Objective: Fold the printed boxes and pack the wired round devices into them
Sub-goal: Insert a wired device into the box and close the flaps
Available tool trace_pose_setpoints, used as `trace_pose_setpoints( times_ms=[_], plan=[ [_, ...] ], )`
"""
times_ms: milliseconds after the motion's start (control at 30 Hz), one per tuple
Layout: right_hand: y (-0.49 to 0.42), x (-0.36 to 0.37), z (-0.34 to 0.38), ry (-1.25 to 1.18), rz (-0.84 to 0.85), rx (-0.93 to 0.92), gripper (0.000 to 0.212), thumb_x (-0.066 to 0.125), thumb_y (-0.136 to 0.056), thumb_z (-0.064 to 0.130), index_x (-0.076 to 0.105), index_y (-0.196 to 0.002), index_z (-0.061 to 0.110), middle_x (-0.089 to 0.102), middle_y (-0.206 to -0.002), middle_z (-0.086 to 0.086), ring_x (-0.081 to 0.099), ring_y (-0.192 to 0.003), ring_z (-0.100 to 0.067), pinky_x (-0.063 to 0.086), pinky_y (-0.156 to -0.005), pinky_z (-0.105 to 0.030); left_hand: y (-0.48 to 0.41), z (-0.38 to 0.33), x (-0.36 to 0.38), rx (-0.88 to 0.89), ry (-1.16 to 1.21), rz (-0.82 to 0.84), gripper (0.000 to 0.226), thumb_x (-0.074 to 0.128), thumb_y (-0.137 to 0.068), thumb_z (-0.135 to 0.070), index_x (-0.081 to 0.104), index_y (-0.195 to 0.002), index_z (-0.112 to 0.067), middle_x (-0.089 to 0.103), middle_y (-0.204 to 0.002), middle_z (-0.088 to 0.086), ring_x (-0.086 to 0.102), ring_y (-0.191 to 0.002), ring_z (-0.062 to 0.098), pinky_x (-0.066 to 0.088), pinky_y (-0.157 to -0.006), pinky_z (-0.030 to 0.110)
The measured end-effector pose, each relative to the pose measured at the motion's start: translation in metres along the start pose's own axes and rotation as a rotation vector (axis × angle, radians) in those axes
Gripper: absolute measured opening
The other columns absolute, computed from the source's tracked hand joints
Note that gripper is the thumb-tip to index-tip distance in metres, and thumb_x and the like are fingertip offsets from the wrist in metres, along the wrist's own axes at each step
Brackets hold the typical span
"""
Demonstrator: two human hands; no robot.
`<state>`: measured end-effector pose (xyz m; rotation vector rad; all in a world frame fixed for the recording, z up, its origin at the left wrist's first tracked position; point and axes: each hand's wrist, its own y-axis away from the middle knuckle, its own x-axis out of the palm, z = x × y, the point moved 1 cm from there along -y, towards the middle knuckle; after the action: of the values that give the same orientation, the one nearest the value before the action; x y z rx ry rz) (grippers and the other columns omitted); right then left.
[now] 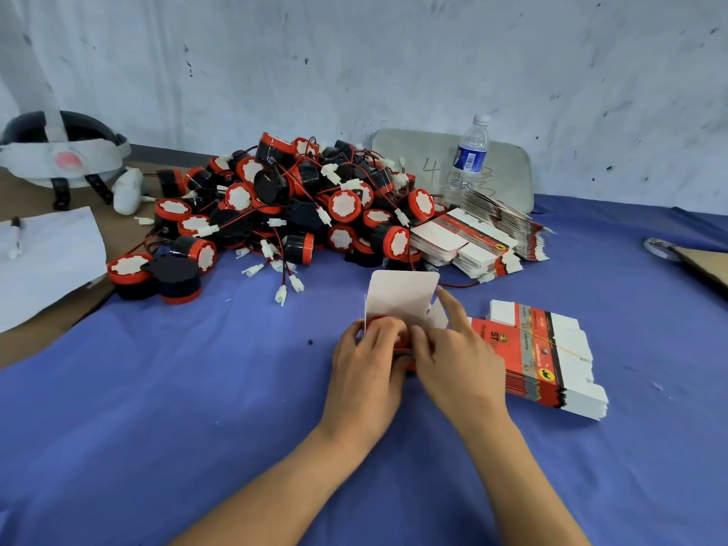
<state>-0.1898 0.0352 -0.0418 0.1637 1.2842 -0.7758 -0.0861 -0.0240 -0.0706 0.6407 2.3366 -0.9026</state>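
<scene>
Locate printed box [400, 299] at frame centre, touching both hands, long axis upright, white lid flap raised. Note left hand [368, 350] curled round its lower left side; right hand [453, 352] gripping lower right, index extended beside side flap. Judge both equally near. Find device pile [291, 202] above, flat box stack [547, 356] right.

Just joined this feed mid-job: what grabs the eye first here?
A big heap of red-and-black wired round devices fills the far middle of the table. In front of it, the left hand and right hand hold a half-folded box, white flap upright. A banded stack of flat printed boxes lies just to their right.
</scene>
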Motion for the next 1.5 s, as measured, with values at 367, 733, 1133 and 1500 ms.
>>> trace_pose_setpoints(
  times_ms=[367,733,1133,1500],
  plan=[
    [-0.001,0.011,-0.006,-0.136,0.089,-0.052,0.040,0.037,-0.102,0.038,0.067,-0.111,0.013,0.036,-0.150,0.011,0.058,-0.104,-0.019,0.044,-0.069,-0.030,-0.006,0.004,-0.004,0.020,0.148,-0.121,0.094,0.069,-0.086,-0.009,0.006,-0.145,-0.046,0.008,-0.158,-0.019,0.023,-0.137,-0.004,0.044,-0.103,0.031],
    [0.002,0.018,-0.005,-0.452,-0.142,0.033,0.041,0.061,-0.093,0.023,0.040,-0.128,0.024,0.065,-0.085,0.001,0.062,-0.074,-0.020,0.050,-0.062,-0.034,-0.005,0.014,0.007,-0.046,0.088,0.078,0.070,0.044,-0.100,-0.009,0.002,-0.148,-0.038,0.032,-0.155,0.003,0.021,-0.146,0.020,0.030,-0.114,0.037],
    [-0.007,0.022,-0.017,-0.705,-0.102,0.102,0.019,0.072,-0.084,0.029,0.076,-0.095,0.015,0.064,-0.115,0.012,0.060,-0.093,0.000,0.044,-0.071,-0.005,-0.007,0.017,0.007,-0.075,0.139,0.001,0.050,0.047,-0.100,-0.010,0.037,-0.146,-0.028,0.044,-0.147,0.013,0.036,-0.139,0.023,0.034,-0.105,0.022],
    [-0.005,0.007,-0.017,-0.926,-0.026,0.035,0.025,0.054,-0.085,-0.010,0.068,-0.074,0.008,0.063,-0.107,0.000,0.066,-0.065,-0.010,0.057,-0.060,-0.028,-0.015,0.021,-0.009,0.137,0.029,0.012,0.044,0.043,-0.084,0.016,0.070,-0.111,-0.006,0.064,-0.122,0.007,0.042,-0.133,0.028,0.026,-0.115,0.031]
  ],
)
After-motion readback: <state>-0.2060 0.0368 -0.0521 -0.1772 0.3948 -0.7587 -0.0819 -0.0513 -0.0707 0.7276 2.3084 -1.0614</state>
